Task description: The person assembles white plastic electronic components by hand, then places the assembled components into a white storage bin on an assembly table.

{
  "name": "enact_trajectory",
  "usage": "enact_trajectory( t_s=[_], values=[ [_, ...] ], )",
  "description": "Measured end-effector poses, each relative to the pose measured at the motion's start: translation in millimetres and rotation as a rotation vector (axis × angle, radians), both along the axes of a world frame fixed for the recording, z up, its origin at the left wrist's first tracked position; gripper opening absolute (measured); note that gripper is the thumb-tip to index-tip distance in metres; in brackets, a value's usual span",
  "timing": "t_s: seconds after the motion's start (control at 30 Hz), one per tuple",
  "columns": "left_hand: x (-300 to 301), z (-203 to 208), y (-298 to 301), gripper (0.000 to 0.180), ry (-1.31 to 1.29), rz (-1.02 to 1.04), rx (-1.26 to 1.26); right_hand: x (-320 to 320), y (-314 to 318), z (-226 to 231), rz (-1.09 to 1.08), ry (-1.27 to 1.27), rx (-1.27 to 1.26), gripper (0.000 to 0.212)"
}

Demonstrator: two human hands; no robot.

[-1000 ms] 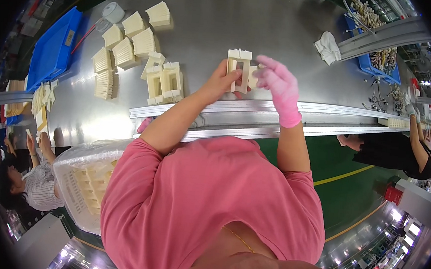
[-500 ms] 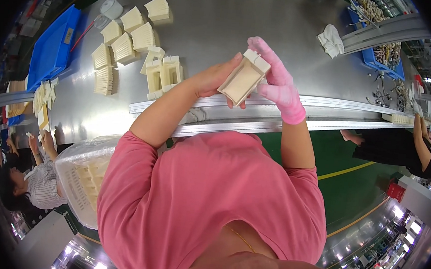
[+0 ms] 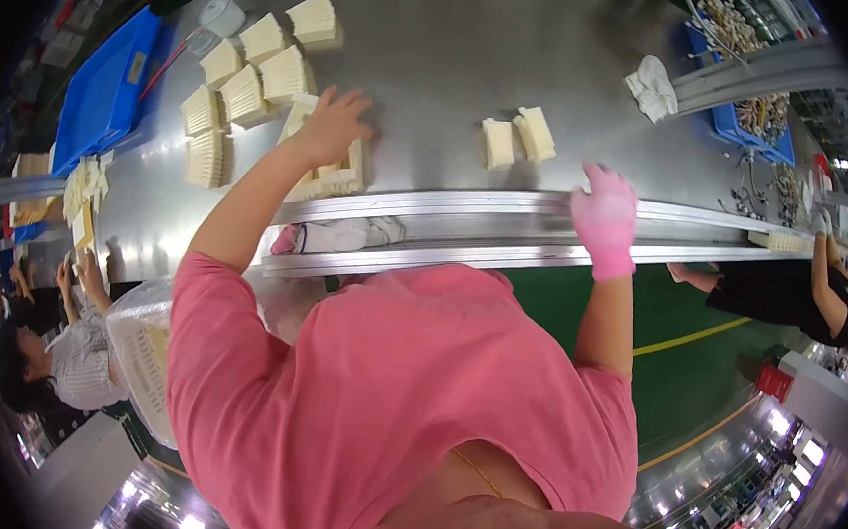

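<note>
My bare left hand (image 3: 331, 122) lies fingers spread on a cream plastic frame part (image 3: 337, 174) near the front of the steel table (image 3: 439, 49). My right hand (image 3: 604, 216), in a pink glove, hovers open over the table's front rail (image 3: 507, 206) and holds nothing. Two cream parts (image 3: 516, 139) lie side by side on the table, left of and beyond the right hand. Several stacks of cream parts (image 3: 250, 80) stand farther off, behind the left hand.
A blue tray (image 3: 107, 90) sits at the table's left end. A white cloth (image 3: 651, 87) lies far right. A white and pink glove (image 3: 333, 236) rests in the rail channel. A white crate (image 3: 147, 353) stands low left. Other people work at both sides.
The cream part held up in both hands has been put down on the table. My left hand moved left onto the frame part; my right hand moved right, open.
</note>
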State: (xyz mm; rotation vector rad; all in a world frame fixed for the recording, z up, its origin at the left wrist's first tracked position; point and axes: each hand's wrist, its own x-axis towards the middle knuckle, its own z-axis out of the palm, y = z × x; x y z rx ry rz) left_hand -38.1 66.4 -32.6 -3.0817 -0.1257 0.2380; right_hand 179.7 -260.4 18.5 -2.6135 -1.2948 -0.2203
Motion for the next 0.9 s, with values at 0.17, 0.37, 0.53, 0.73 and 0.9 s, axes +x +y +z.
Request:
enact_trajectory(
  t_s=[0.17,0.37,0.53,0.73,0.9],
  values=[
    [6,8,-2,0.023,0.213,-0.154,-0.193,43,81,-34,-0.089,0.277,-0.237,0.035],
    [17,41,-27,0.027,-0.203,0.314,-0.671,46,110,-70,-0.163,0.238,-0.327,0.027],
    [52,0,-57,0.025,-0.602,0.704,-1.329,28,95,-15,-0.028,0.683,0.048,0.022],
    [77,10,-119,0.029,-0.530,0.678,-1.704,-30,96,22,0.009,1.297,0.274,0.020],
    [70,-1,-129,0.030,-0.691,0.462,-1.428,-64,101,-16,0.150,0.268,0.430,0.026]
  ],
)
